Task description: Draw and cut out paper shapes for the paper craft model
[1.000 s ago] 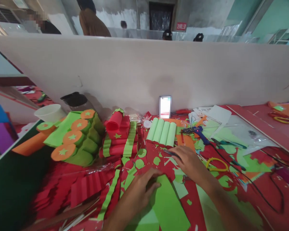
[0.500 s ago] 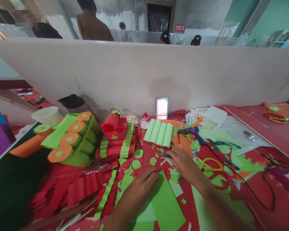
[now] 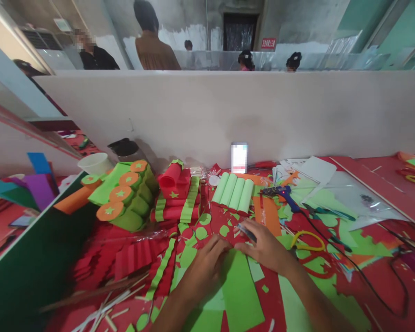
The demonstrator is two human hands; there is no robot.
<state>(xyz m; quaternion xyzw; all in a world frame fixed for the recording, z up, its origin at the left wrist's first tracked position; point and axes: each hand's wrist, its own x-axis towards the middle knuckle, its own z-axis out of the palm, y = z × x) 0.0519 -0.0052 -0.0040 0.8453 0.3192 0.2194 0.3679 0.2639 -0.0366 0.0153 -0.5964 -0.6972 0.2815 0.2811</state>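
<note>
A light green paper sheet (image 3: 240, 295) lies on the red table near the front edge. My left hand (image 3: 202, 272) lies flat on its upper left part, fingers stretched out. My right hand (image 3: 266, 249) rests at the sheet's upper right corner, fingers curled round a thin dark tool (image 3: 246, 232) that pokes out toward the left; I cannot make out what the tool is. The two hands almost touch at the sheet's top edge.
Rolled green tubes (image 3: 234, 192), red paper rolls (image 3: 174, 196) and green-orange rolls (image 3: 124, 203) stand behind the hands. A blue glue gun (image 3: 284, 192) with a black cord, yellow-handled scissors (image 3: 309, 242), a phone (image 3: 239, 157), a white cup (image 3: 95, 162) and scraps surround them. People stand beyond the partition (image 3: 228, 110).
My right hand has drawn back from the scraps to the sheet's top corner, close to the left hand. The camera has tilted and shifted a little.
</note>
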